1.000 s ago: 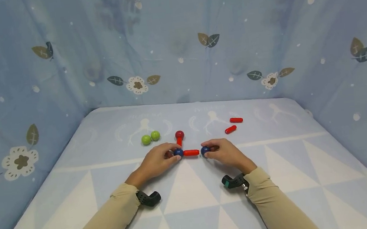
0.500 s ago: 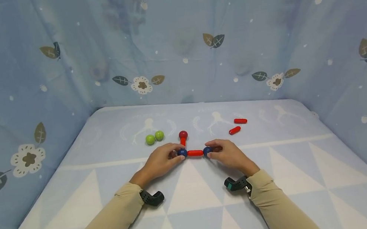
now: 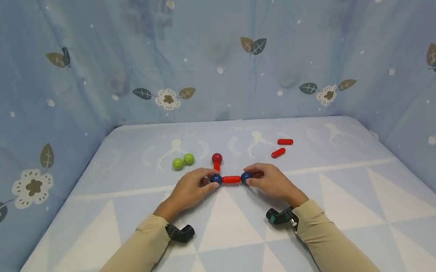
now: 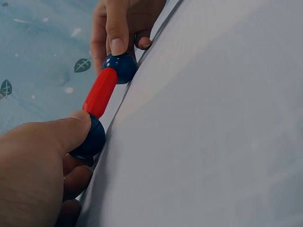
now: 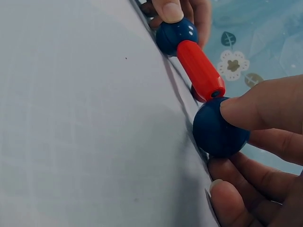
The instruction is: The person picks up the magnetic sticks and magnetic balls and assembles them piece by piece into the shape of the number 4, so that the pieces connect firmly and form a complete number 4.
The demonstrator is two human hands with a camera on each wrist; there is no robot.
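Red bar (image 3: 231,179): between the hands, low over the table; long axis left to right, one end toward each hand.
Bar ends: left end meets the left ball (image 3: 216,179); right end meets, or all but meets, the right ball (image 3: 246,177). A small dark spot shows on that right end in the right wrist view.
Left hand (image 3: 192,188): pinching the left ball, thumb on the near side, a finger on the far side; others curled below.
Right hand (image 3: 272,181): pinching the right ball, thumb on the near side, fingers behind and under it.
Second bar (image 3: 216,166): just beyond the left fingertips, long axis pointing away from the person; near end partly hidden.
Red ball (image 3: 216,158): at the far end of the second bar.
Green balls (image 3: 183,161): two, side by side, beyond the left hand.
Loose bars (image 3: 278,152): two, red, beyond the right hand; the farther lies nearly left to right, the nearer slants, right end farther out.
Table (image 3: 231,258): patterned cloth beneath both hands.
Curtain (image 3: 208,44): blue, floral, behind everything.
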